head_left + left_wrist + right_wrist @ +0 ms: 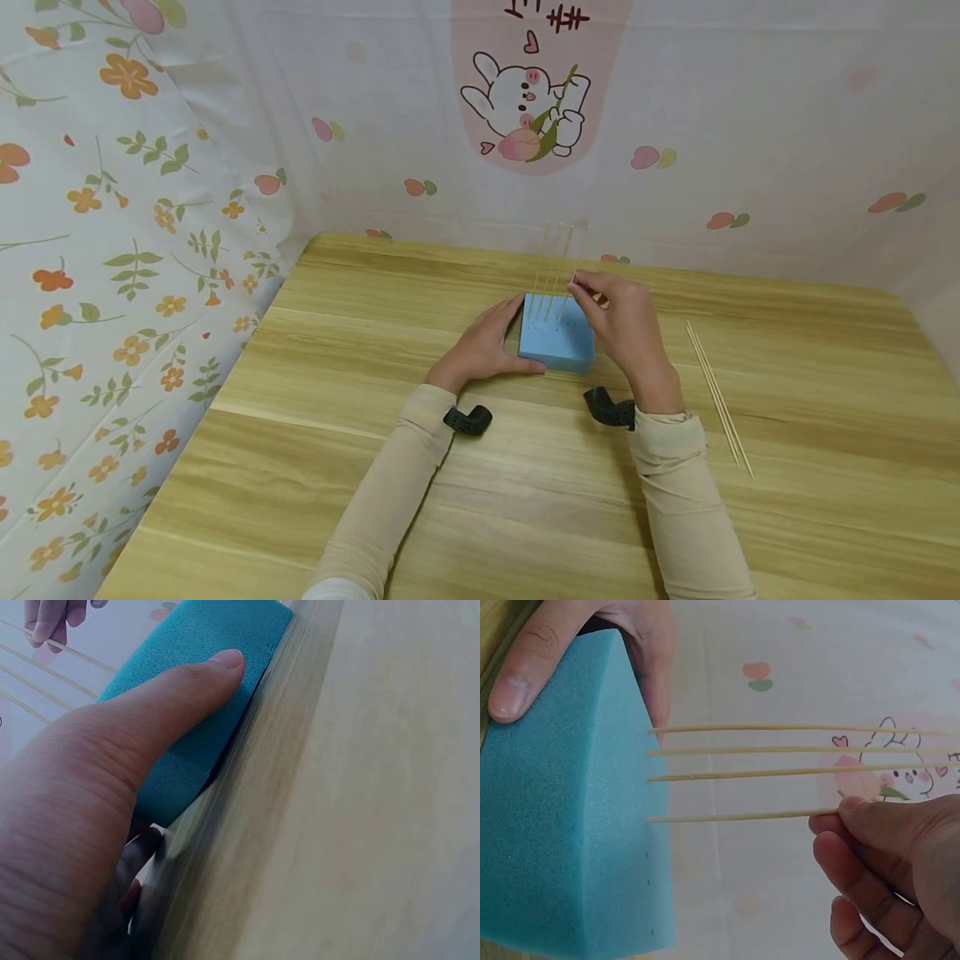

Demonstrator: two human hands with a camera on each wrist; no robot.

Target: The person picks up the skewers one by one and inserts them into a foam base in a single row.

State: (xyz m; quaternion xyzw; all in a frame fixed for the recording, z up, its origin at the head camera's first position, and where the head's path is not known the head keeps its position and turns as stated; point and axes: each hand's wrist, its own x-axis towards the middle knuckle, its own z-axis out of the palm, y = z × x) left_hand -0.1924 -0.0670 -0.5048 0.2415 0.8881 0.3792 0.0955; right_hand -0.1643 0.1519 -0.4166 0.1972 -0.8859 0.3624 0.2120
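A light blue foam block [557,346] sits on the wooden table. My left hand [483,343] holds it from the left, with the thumb [187,690] across its near face and the other fingers along its far left side. Between thumb and fingertips, my right hand [626,325] pinches a thin wooden skewer [742,817] partway along its length. The lower end of that skewer meets the block's top face. Three more skewers [727,775] stand upright in a row beside it. Small dark holes [649,882] continue the row, seen in the right wrist view.
Some loose skewers [720,396] lie side by side on the table [825,392], right of my right forearm. A patterned white cloth [375,108] hangs behind the table and along its left. Each wrist wears a black camera mount [468,420].
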